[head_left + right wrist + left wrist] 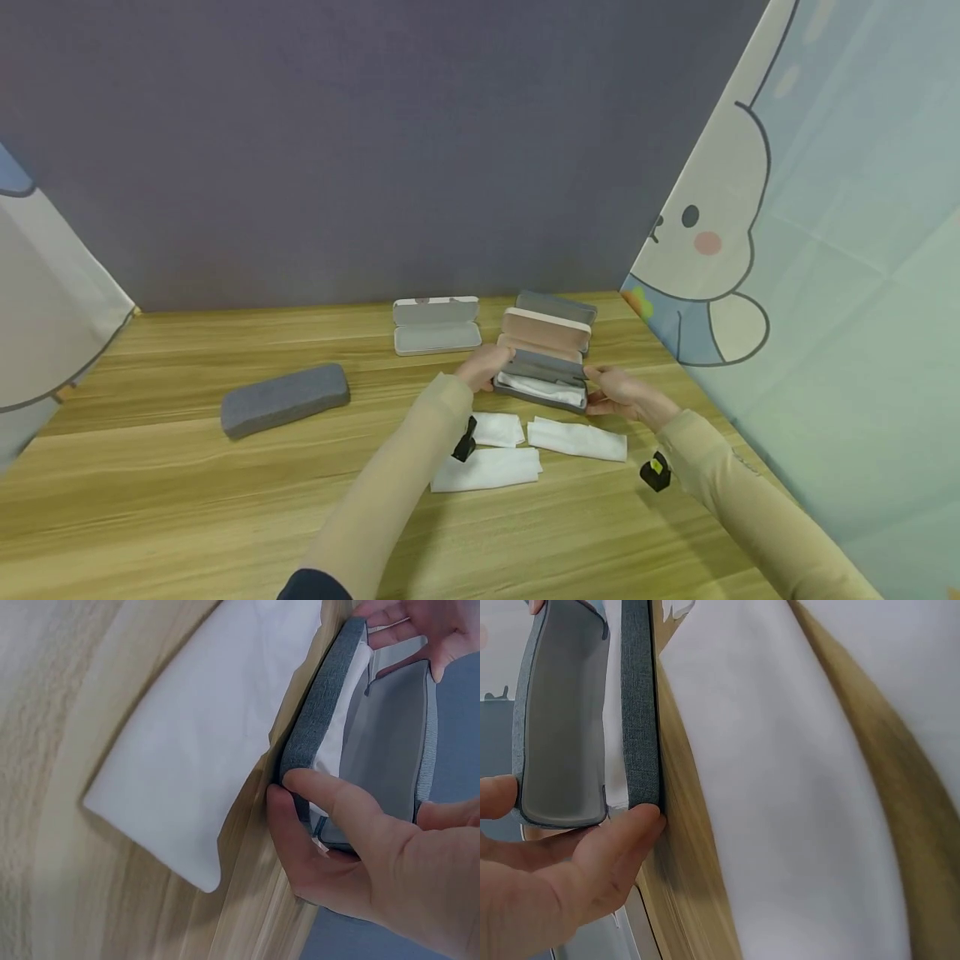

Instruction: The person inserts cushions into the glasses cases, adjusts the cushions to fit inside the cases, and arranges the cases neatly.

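The table (172,500) stretches leftward; near its right edge, both hands (483,367) (622,392) grip an open gray case (542,364).

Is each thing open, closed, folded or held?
Front grey fabric case: open, white cloth inside
Pink-lined case: open
White-rimmed, grey-lined case: open
Rear grey case: seems open
Leftmost long grey fabric case: closed
Three white cloths: folded
Left hand, right hand: gripping front case

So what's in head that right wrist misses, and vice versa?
Head only: the closed gray case at left and the cartoon animal print.
Right wrist only: clear woven texture on the held gray case.
Both: that case, lid raised, white cloth inside, gripped by left hand and right hand; a loose white cloth nearby.
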`<state>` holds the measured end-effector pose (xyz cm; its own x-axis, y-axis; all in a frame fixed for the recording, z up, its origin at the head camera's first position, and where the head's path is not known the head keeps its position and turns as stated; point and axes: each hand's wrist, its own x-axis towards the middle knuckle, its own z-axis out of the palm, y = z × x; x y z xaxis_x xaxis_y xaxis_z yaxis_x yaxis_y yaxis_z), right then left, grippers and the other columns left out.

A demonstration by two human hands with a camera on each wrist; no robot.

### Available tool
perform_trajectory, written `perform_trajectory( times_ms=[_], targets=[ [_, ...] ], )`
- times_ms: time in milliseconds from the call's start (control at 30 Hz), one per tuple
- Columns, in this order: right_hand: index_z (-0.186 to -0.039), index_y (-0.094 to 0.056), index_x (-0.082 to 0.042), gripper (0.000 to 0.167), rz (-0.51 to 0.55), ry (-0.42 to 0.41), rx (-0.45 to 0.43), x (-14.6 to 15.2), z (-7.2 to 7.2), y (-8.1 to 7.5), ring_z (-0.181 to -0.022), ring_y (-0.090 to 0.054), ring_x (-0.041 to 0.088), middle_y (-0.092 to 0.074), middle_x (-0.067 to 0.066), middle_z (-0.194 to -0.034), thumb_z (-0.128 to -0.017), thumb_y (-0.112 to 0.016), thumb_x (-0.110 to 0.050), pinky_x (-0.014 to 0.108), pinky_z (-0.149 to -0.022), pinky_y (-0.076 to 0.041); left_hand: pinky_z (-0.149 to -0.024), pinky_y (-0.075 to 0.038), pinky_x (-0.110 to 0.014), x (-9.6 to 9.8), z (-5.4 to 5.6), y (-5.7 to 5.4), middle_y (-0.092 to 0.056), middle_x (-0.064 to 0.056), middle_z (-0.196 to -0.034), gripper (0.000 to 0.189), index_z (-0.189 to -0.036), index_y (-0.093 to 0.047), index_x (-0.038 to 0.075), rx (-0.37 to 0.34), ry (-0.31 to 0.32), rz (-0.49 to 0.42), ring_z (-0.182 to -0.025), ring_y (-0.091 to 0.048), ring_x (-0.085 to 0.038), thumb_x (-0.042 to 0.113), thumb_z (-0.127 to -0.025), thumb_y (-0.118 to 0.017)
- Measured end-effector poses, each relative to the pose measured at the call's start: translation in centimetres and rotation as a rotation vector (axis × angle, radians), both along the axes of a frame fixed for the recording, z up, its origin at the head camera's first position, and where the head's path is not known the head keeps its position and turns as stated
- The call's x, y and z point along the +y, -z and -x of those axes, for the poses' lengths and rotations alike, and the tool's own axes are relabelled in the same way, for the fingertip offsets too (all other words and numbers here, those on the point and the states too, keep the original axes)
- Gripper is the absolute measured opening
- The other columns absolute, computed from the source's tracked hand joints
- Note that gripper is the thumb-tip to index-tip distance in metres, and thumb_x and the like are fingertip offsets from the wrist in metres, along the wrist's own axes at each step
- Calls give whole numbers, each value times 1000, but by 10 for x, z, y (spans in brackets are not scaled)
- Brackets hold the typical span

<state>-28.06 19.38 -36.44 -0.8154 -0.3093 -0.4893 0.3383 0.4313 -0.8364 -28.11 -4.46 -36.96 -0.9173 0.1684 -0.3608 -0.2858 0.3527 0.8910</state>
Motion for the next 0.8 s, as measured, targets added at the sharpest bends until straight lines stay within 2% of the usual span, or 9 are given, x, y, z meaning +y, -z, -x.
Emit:
perform_trajectory(
  times_ms=[100,367,600,800],
  targets=[
    [-149,1,11,60,-3,1,6,0,0,-1,-95,-55,22,-41,25,-121,-106,-23,-23,33,-89,-55,-109,-38,-55,1,-1,0,-29,-12,-156,53,-150,-30,7,12,19,-11,-144,-28,-33,27,-101,-31],
    [-147,-2,16,59,-14,-5,18,0,-1,2,-96,-55,23,-40,26,-121,-106,-24,-21,36,-91,-54,-109,-37,-55,1,-2,2,-28,-12,-157,52,-150,-30,6,6,4,-17,-145,-27,-33,26,-102,-34],
    [-146,-4,17,58,-20,-6,33,1,-2,2,-98,-56,25,-45,22,-113,-106,-24,-20,37,-93,-53,-109,-38,-54,0,-1,2,-29,-12,-156,52,-150,-30,5,8,12,-9,-144,-28,-33,25,-102,-35],
    [-146,-4,17,57,-1,-16,32,1,-2,2,-98,-55,24,-46,21,-112,-106,-24,-18,36,-92,-53,-109,-39,-54,0,-2,1,-29,-13,-157,51,-150,-30,6,12,24,5,-144,-28,-34,25,-103,-35]
  ],
)
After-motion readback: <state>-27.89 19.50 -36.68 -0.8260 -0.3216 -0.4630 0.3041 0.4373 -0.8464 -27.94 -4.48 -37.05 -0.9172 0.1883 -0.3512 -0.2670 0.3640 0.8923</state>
